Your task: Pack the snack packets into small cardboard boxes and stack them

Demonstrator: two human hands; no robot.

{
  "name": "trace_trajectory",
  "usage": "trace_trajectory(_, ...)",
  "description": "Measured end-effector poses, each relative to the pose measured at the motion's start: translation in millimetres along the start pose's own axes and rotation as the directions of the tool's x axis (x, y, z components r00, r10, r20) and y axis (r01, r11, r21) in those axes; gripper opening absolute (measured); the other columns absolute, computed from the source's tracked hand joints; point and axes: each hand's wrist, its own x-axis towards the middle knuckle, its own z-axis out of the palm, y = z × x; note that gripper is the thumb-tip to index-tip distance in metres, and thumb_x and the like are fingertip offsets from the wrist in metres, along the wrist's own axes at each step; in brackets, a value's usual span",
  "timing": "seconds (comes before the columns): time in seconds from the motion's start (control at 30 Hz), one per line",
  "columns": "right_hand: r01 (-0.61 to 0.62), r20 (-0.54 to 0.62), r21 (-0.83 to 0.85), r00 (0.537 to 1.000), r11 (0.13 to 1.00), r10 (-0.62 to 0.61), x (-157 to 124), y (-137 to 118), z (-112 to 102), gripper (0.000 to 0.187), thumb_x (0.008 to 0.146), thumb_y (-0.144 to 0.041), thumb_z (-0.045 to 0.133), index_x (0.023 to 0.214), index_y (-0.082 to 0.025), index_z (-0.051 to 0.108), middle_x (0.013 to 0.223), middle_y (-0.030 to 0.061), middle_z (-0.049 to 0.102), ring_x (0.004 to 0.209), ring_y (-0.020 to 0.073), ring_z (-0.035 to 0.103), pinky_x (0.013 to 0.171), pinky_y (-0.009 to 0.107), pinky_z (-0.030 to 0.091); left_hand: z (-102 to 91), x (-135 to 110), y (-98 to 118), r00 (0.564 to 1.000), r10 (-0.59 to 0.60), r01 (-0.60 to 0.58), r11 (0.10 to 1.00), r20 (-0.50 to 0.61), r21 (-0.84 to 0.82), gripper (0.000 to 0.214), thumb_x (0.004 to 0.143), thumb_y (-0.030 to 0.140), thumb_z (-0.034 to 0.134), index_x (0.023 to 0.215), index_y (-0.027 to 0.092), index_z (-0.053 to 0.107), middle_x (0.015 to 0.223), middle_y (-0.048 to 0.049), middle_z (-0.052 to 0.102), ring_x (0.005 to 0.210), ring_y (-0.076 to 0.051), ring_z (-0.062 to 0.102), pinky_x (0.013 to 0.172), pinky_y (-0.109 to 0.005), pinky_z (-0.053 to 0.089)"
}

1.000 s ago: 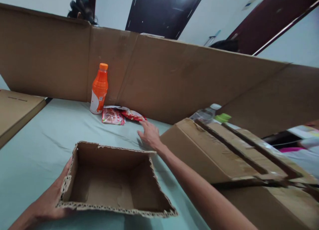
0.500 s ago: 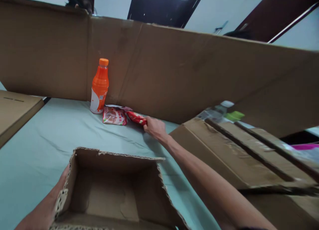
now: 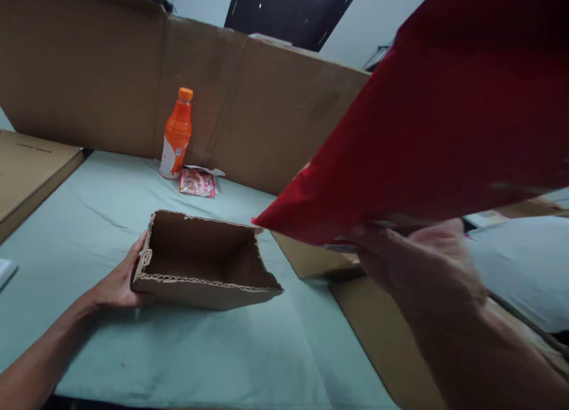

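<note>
My left hand (image 3: pixel 118 282) grips the left side of a small open-topped cardboard box (image 3: pixel 204 294) on the pale green cloth; its inside is dark and no item shows in it. Held up close to the camera, a large-looking red packet (image 3: pixel 422 119) fills the upper right, its pointed corner by the box's right end. My right hand (image 3: pixel 418 268), blurred, is closed on the packet's lower edge, fingers partly hidden. Behind the box stand an orange drink bottle (image 3: pixel 176 138) and, beside it, a small pink-and-white food packet (image 3: pixel 197 183).
A tall cardboard wall (image 3: pixel 275 102) runs along the back, with part of a person's head above it. Flat cardboard (image 3: pixel 31 173) lies at the left. Cardboard (image 3: pixel 368 333) and a whitish bag (image 3: pixel 524 262) occupy the right. A white object (image 3: pixel 6 272) sits at the left edge.
My right hand has lifted the red packet from the back of the cloth up toward the camera and right. The box, in my left hand, sits higher in view and is turned differently.
</note>
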Motion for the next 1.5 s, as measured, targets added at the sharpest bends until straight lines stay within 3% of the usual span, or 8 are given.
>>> trace_trajectory(0.1, 0.004, 0.026, 0.045, 1.000, 0.999, -0.006, 6, -27, 26, 0.030, 0.080, -0.057, 0.079, 0.092, -0.031, 0.076, 0.087, 0.0023, 0.077, 0.088, 0.0248, 0.073, 0.077, 0.038, 0.062, 1.3, 0, 2, 1.000, 0.004, -0.006, 0.997, -0.017, -0.073, 0.124, 0.079, 0.046, 0.078, 0.167, 0.026, -0.006, 0.174, -0.0171, 0.011, 0.153, -0.047, 0.029, 0.123, -0.060, 0.035)
trace_trajectory(0.23, 0.053, 0.312, -0.167, 0.950, 0.985, 0.002, 14, -43, 48, 0.023, 0.082, -0.046, 0.072, 0.082, -0.024, 0.075, 0.072, 0.0000, 0.071, 0.065, 0.0171, 0.063, 0.058, 0.026, 0.050, 4.2, 0, 0, 0.999, 0.021, -0.025, 0.989, -0.031, -0.148, 0.125, 0.077, 0.040, 0.081, 0.167, 0.024, -0.006, 0.172, -0.0175, 0.017, 0.153, -0.046, 0.031, 0.124, -0.060, 0.033)
trace_trajectory(0.43, 0.171, 0.620, -0.590, 0.723, 0.789, 0.306, 19, -50, 67, 0.012, 0.080, -0.021, 0.056, 0.077, -0.024, 0.067, 0.061, -0.0001, 0.062, 0.053, 0.0142, 0.048, 0.055, 0.029, 0.032, 5.0, 1, -1, 0.999, 0.033, -0.040, 0.981, -0.039, -0.192, 0.124, 0.075, 0.035, 0.081, 0.167, 0.025, -0.002, 0.169, -0.0200, 0.024, 0.154, -0.045, 0.030, 0.120, -0.064, 0.037)
trace_trajectory(0.7, 0.253, 0.750, -0.590, 0.523, 0.767, 0.405, 37, -32, 116, 0.015, 0.084, -0.018, 0.057, 0.077, -0.025, 0.067, 0.077, 0.0024, 0.070, 0.070, 0.0189, 0.061, 0.062, 0.030, 0.037, -0.4, -3, -3, 0.998, 0.042, -0.046, 0.997, -0.052, -0.069, 0.120, 0.078, 0.039, 0.078, 0.167, 0.024, -0.001, 0.172, -0.0188, 0.016, 0.155, -0.048, 0.025, 0.123, -0.066, 0.028)
trace_trajectory(0.87, 0.258, 0.780, -0.573, 0.463, 0.778, 0.421, 33, -15, 130, 0.024, 0.086, -0.014, 0.054, 0.074, -0.026, 0.071, 0.077, 0.0003, 0.073, 0.072, 0.0188, 0.065, 0.065, 0.031, 0.045, -15.0, -14, 55, 0.977, 0.116, -0.096, 0.989, -0.178, 0.117, 0.109, 0.084, 0.025, 0.070, 0.166, 0.030, 0.000, 0.173, -0.0156, 0.013, 0.158, -0.044, 0.016, 0.126, -0.068, 0.022)
trace_trajectory(1.03, 0.267, 0.798, -0.555, 0.440, 0.788, 0.413, 32, -12, 136, 0.027, 0.088, -0.013, 0.053, 0.085, -0.025, 0.077, 0.087, 0.0015, 0.077, 0.077, 0.0192, 0.068, 0.072, 0.031, 0.049, -27.3, 7, 123, 0.891, 0.454, -0.411, 0.802, 0.005, 0.434, 0.077, 0.090, 0.021, 0.064, 0.159, 0.023, 0.031, 0.144, -0.0142, 0.057, 0.141, -0.033, 0.050, 0.122, -0.056, 0.037)
trace_trajectory(1.27, 0.287, 0.823, -0.506, 0.444, 0.814, 0.355, 41, -41, 112, 0.027, 0.090, -0.023, 0.061, 0.111, -0.022, 0.078, 0.106, 0.0064, 0.079, 0.091, 0.0210, 0.070, 0.075, 0.029, 0.049, -49.4, 53, 158, 0.913, -0.072, -0.230, 0.723, 0.403, 0.651, 0.011, 0.084, 0.018, 0.070, 0.095, 0.019, 0.072, 0.085, -0.0059, 0.072, 0.086, -0.028, 0.068, 0.081, -0.040, 0.053)
trace_trajectory(1.5, 0.197, 0.508, -0.425, 0.860, 0.884, 0.053, 80, -18, 62, 0.036, 0.100, -0.039, 0.049, 0.111, -0.016, 0.076, 0.098, 0.0062, 0.079, 0.088, 0.0183, 0.072, 0.077, 0.027, 0.053, -57.9, 71, 169, 0.836, -0.188, -0.222, 0.743, 0.515, 0.631, 0.010, 0.084, 0.015, 0.069, 0.078, 0.019, 0.062, 0.081, -0.0025, 0.072, 0.083, -0.025, 0.069, 0.075, -0.034, 0.048)
